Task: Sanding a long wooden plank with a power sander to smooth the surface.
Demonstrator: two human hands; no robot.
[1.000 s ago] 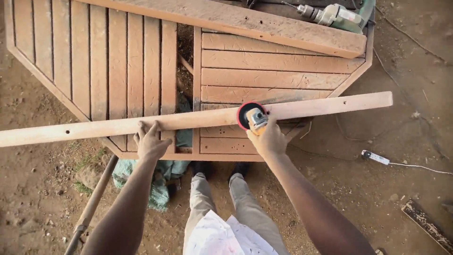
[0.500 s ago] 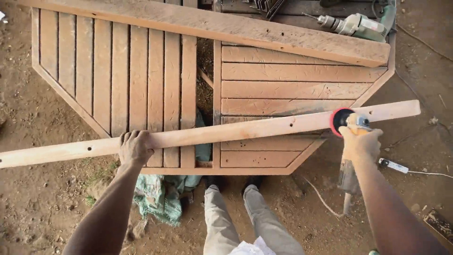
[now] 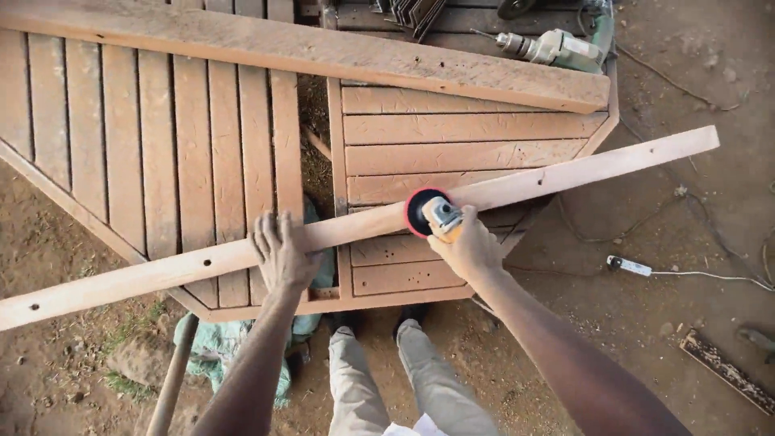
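Wooden batten [image 3: 565, 173] across the slatted tabletop [image 3: 452, 129]: our left hand [image 3: 282, 254] presses it flat-palmed, right hand [image 3: 468, 246] grips the red-disc sander [image 3: 428, 214].

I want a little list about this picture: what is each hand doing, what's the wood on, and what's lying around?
left hand: pressed flat on the long wooden strip
right hand: gripping a sander with a red disc, disc against the strip
strip rests on: slatted wooden panels
on the panels: thick plank, power drill
on the dirt: white cable, green cloth
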